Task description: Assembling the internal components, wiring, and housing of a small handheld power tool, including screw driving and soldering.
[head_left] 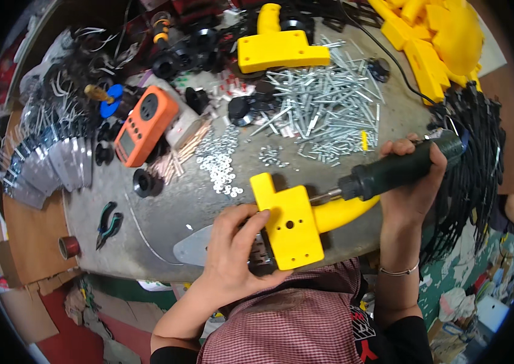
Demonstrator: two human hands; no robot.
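The gray worktop (154,212) has a spiky screw heap (329,100). On the heap's near side, the left grip (231,250) holds a yellow plastic case (298,246); the right grip (416,193), a round screwdriver (384,176).

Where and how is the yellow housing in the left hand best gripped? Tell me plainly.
Grip the yellow housing by the left edge of its flat block, coming from the person's left, as the left hand does. The curved handle juts from the block's right side, where the dark green driver also points, so the left seems the safer approach.
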